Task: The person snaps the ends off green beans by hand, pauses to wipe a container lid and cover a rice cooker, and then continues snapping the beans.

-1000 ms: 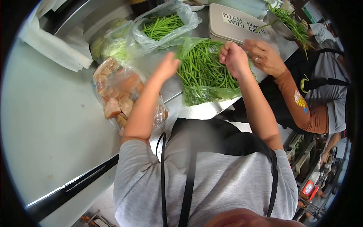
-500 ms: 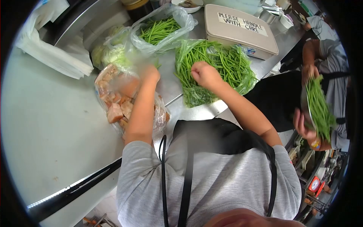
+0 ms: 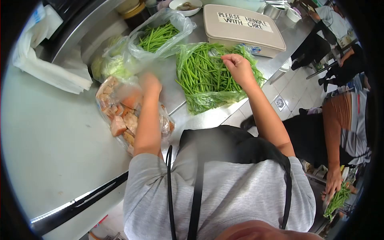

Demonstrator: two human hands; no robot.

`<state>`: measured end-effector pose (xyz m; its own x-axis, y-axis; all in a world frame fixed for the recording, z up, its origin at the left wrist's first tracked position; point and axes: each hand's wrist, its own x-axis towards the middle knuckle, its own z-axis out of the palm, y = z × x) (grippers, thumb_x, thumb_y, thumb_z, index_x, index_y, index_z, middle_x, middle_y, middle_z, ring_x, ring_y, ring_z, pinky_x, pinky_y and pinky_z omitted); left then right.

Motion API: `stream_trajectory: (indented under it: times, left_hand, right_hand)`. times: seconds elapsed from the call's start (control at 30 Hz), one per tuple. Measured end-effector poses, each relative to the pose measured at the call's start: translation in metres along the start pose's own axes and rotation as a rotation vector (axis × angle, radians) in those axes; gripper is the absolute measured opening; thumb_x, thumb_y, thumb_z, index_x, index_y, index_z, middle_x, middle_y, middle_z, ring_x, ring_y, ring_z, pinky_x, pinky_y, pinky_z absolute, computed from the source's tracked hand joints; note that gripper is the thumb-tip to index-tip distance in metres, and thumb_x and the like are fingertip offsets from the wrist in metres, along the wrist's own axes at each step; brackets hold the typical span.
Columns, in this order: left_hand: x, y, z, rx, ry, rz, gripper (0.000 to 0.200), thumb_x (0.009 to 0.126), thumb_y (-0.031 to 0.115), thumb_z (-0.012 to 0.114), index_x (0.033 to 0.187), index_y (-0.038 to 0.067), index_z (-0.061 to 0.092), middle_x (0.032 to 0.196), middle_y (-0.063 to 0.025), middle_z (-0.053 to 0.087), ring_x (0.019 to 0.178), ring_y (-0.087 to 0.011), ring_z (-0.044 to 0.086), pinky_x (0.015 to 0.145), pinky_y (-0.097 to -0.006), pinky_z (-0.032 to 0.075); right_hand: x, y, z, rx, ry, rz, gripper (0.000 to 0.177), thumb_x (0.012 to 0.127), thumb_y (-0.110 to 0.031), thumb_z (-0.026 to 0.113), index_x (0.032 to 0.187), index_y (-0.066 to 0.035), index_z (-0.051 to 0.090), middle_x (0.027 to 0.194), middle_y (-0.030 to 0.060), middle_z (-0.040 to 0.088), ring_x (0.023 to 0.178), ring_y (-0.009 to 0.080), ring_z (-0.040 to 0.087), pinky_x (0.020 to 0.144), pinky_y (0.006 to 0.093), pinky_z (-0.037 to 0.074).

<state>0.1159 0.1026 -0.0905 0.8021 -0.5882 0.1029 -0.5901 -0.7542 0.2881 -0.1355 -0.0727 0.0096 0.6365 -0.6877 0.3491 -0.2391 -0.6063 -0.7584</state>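
My right hand (image 3: 240,70) is over an open clear plastic bag (image 3: 210,102) heaped with long green beans (image 3: 206,70). Its thumb and fingertips are pinched together at the beans; whatever is between them is too small to make out. Across the gap, my left hand (image 3: 151,84) hovers beside a plastic bag of pinkish-orange chunks (image 3: 130,120). A blur covers its fingers, so their grip is hidden. Behind it, a second clear bag (image 3: 182,30) contains more green beans (image 3: 158,37). Pale green leafy vegetables (image 3: 119,63) in plastic lie to its left.
A beige lidded box (image 3: 244,30) labelled "PLEASE HANDLE WITH CARE" stands at the back, near a white bowl (image 3: 185,7). White plastic sheets (image 3: 52,66) lie at left. To my right, a co-worker's hand (image 3: 333,182) is by green beans (image 3: 338,202); other people stand behind.
My right hand has moved right across the beans, its closed fingers now a visible pinch. My left hand shifted slightly left. The co-worker has lowered the green beans at right.
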Motion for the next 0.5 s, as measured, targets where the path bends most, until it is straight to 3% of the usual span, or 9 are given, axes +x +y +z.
stream_trajectory:
  times: [0.03, 0.07, 0.13, 0.23, 0.43, 0.5]
  left_hand:
    - [0.004, -0.005, 0.009, -0.033, 0.101, 0.165, 0.026, 0.078, 0.009, 0.042, 0.103, 0.0, 0.041, 0.095, -0.0121, 0.053, 0.083, -0.0222, 0.054, 0.068, -0.0342, 0.043]
    - [0.005, 0.004, 0.002, -0.296, 0.096, 0.181, 0.023, 0.077, 0.01, 0.044, 0.099, 0.001, 0.045, 0.092, -0.0113, 0.054, 0.083, -0.0213, 0.053, 0.07, -0.0314, 0.042]
    - [-0.009, 0.042, -0.022, -0.821, 0.056, 0.195, 0.018, 0.076, 0.012, 0.049, 0.091, 0.003, 0.053, 0.086, -0.0098, 0.056, 0.084, -0.0193, 0.052, 0.072, -0.0259, 0.04]
    - [-0.037, 0.091, -0.092, -1.18, -0.488, 0.045, 0.018, 0.078, 0.014, 0.049, 0.092, 0.002, 0.051, 0.084, -0.0038, 0.055, 0.083, -0.013, 0.049, 0.072, -0.0231, 0.038]
    - [-0.046, 0.136, -0.086, -1.274, -0.534, 0.324, 0.016, 0.081, 0.013, 0.046, 0.094, 0.004, 0.051, 0.084, -0.0011, 0.054, 0.073, -0.0077, 0.047, 0.068, -0.0212, 0.038]
    - [-0.052, 0.15, -0.091, -1.341, -0.617, 0.313, 0.018, 0.082, 0.014, 0.044, 0.096, 0.005, 0.049, 0.079, -0.0016, 0.054, 0.067, -0.0079, 0.047, 0.064, -0.0223, 0.039]
  right_hand:
    - [-0.002, 0.0, 0.001, 0.076, -0.026, 0.094, 0.014, 0.074, -0.011, 0.054, 0.083, -0.003, 0.059, 0.075, 0.0104, 0.059, 0.066, 0.0184, 0.055, 0.063, 0.0261, 0.043]
    - [-0.004, 0.0, 0.002, 0.152, -0.052, 0.189, 0.014, 0.073, -0.012, 0.054, 0.083, -0.002, 0.059, 0.075, 0.0099, 0.059, 0.065, 0.017, 0.055, 0.063, 0.0256, 0.043]
    - [-0.005, -0.008, 0.002, 0.132, -0.062, 0.117, 0.015, 0.074, -0.012, 0.054, 0.083, -0.002, 0.059, 0.074, 0.0088, 0.059, 0.064, 0.0142, 0.054, 0.062, 0.0246, 0.043]
    - [-0.008, -0.024, 0.003, 0.192, -0.107, 0.11, 0.016, 0.075, -0.013, 0.053, 0.084, -0.001, 0.059, 0.069, 0.0071, 0.058, 0.061, 0.0101, 0.052, 0.059, 0.0229, 0.042]
    - [-0.008, -0.046, -0.003, 0.418, -0.086, 0.097, 0.016, 0.076, -0.009, 0.052, 0.087, 0.0, 0.058, 0.063, 0.0036, 0.055, 0.056, 0.0078, 0.049, 0.054, 0.0226, 0.041]
    - [-0.005, -0.042, -0.003, 0.419, -0.059, 0.088, 0.016, 0.076, -0.008, 0.052, 0.087, 0.001, 0.058, 0.065, 0.005, 0.057, 0.059, 0.0094, 0.051, 0.056, 0.0237, 0.042]
